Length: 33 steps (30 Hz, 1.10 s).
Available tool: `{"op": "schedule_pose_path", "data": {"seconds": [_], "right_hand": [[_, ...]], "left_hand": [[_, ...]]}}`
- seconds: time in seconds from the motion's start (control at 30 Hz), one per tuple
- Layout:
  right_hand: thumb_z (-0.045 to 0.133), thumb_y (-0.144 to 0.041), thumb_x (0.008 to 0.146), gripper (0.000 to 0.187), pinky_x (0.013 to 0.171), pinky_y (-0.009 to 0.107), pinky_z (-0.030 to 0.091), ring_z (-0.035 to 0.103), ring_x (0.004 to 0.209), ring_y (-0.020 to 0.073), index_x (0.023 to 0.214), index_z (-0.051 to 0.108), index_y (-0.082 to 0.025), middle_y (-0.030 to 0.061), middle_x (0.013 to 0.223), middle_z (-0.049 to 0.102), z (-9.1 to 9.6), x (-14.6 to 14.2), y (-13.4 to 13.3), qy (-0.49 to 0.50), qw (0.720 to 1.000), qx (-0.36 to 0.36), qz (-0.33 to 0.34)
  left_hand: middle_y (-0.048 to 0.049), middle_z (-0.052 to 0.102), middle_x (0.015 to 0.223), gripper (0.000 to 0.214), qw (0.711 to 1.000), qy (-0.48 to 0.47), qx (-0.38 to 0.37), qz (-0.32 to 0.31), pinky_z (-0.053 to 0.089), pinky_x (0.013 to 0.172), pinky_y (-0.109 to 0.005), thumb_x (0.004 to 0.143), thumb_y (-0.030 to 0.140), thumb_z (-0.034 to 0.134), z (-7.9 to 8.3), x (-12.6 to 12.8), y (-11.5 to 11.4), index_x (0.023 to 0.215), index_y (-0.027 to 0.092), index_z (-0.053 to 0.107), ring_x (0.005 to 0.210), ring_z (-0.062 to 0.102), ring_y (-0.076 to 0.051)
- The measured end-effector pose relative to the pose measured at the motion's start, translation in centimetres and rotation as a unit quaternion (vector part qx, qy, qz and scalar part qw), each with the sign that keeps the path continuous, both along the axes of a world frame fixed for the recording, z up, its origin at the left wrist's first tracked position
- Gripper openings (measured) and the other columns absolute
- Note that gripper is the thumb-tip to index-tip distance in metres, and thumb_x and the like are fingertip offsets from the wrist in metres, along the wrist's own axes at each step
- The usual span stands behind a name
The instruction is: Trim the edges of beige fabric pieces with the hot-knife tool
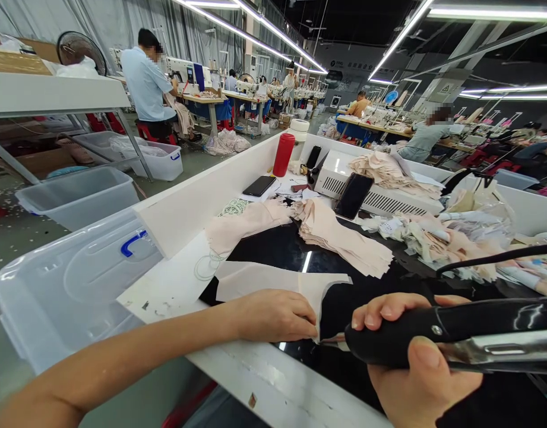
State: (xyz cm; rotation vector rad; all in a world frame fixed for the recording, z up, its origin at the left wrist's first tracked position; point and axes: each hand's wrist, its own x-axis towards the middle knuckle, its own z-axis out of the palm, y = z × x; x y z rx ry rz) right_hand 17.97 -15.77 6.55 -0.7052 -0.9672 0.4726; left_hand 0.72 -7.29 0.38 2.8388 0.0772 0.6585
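Observation:
My left hand (280,315) lies on a flat cream fabric piece (250,279) near the table's front edge. Its fingers are pressed together, pinching the piece's curved edge. On the right, my right hand (416,356) wraps round the rounded end of a black tool (491,333) with a metal strip along its side; its exact kind does not show. Below the tool's tip, beside my left fingertips, a thin strip of fabric (335,339) is partly hidden. Two stacks of cream cut pieces, a left stack (250,223) and a right stack (340,238), lie behind on the black surface.
A phone (354,195) leans against a white vented box (380,199) carrying more fabric. Another phone (259,185) lies near a red bottle (283,154). Scraps (451,238) crowd the right, beneath a black cable (500,257). Plastic bins (81,267) stand left; co-workers sit beyond.

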Motion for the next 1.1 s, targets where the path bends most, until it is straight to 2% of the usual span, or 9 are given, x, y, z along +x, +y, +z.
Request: {"op": "schedule_pose_path", "data": {"seconds": [0.43, 0.8, 1.1], "right_hand": [[0.085, -0.04, 0.075, 0.046, 0.041, 0.03, 0.054, 0.056, 0.052, 0.0155, 0.106, 0.054, -0.024, -0.0042, 0.07, 0.062, 0.05, 0.05, 0.02, 0.004, 1.0, 0.003, 0.003], [0.085, -0.038, 0.073, 0.044, 0.039, 0.03, 0.052, 0.054, 0.05, 0.0157, 0.103, 0.056, -0.024, -0.0045, 0.069, 0.062, 0.5, -0.12, 0.43, 0.02, 1.0, 0.009, -0.019], [0.085, -0.035, 0.075, 0.043, 0.04, 0.031, 0.054, 0.056, 0.052, 0.0159, 0.105, 0.056, -0.024, -0.0041, 0.07, 0.063, 0.2, -0.04, 0.45, 0.008, 1.0, 0.013, -0.004]], "left_hand": [[-0.0059, 0.074, 0.111, 0.02, 1.0, -0.027, 0.003, 0.001, 0.052, 0.089, -0.024, 0.106, 0.016, 0.055, -0.24, -0.01, -0.23, 0.107, 0.015, 0.075, 0.101, 0.068, -0.017], [-0.0049, 0.074, 0.114, 0.022, 1.0, -0.01, -0.005, 0.011, 0.052, 0.091, -0.024, 0.107, 0.017, 0.053, -0.22, -0.08, -0.29, 0.108, 0.016, 0.074, 0.104, 0.067, -0.017], [-0.0037, 0.074, 0.114, 0.021, 1.0, -0.002, -0.004, 0.017, 0.051, 0.09, -0.023, 0.107, 0.017, 0.053, -0.05, -0.01, -0.43, 0.108, 0.017, 0.074, 0.103, 0.067, -0.016]]}}
